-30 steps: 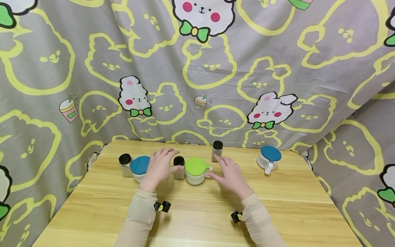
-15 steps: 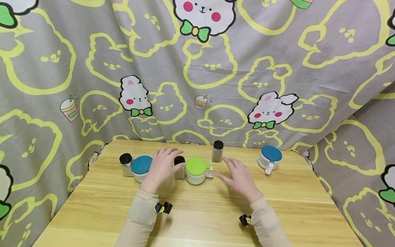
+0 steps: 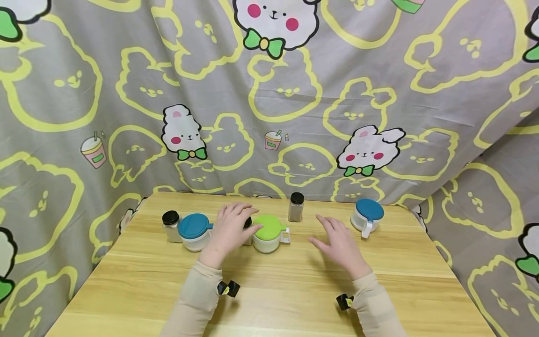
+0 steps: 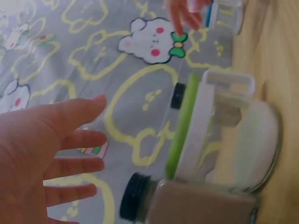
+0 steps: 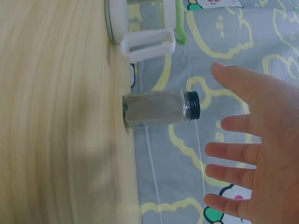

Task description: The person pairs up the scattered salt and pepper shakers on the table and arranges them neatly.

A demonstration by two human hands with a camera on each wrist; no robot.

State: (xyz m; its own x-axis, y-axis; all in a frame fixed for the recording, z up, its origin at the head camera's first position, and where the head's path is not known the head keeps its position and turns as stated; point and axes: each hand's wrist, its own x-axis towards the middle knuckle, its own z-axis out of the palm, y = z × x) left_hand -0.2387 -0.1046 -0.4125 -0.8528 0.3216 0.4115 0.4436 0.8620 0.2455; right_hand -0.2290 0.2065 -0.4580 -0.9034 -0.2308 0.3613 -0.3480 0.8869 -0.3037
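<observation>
My left hand [image 3: 230, 228], fingers apart, hangs near the bottle [image 4: 198, 204] and green jar [image 3: 267, 234]; table [image 3: 290, 295] stretches between that jar and my right hand [image 3: 342, 244], fingers also apart. Curtain [image 3: 294, 117] rises behind the far edge.

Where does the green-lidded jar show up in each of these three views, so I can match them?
Head: the green-lidded jar is straight below the picture's centre.
Left wrist: the jar is right of centre, appearing sideways.
Right wrist: the jar is at the top edge, partly cut off.
Shared landmark: its white handle, visible in all three.
</observation>
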